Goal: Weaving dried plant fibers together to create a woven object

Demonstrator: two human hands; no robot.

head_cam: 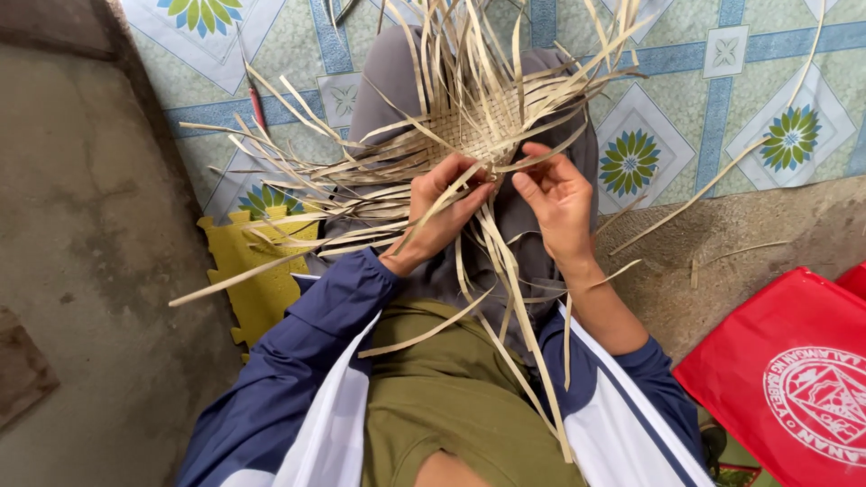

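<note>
A partly woven mat of pale flat straw strips (478, 122) rests on my lap over grey cloth (388, 81), with loose strip ends fanning out on all sides. My left hand (437, 212) grips a few strips at the near edge of the woven patch, fingers curled around them. My right hand (559, 194) pinches one strip beside it, thumb and fingers closed on it. Long strips hang down between my arms toward my olive shirt (442, 388).
A yellow foam mat piece (239, 271) lies at my left on the grey concrete floor (90, 225). Patterned floor covering with blue flowers (704, 99) spreads ahead. A red bag with a white round print (794, 379) lies at the lower right. A loose strip (704, 194) trails right.
</note>
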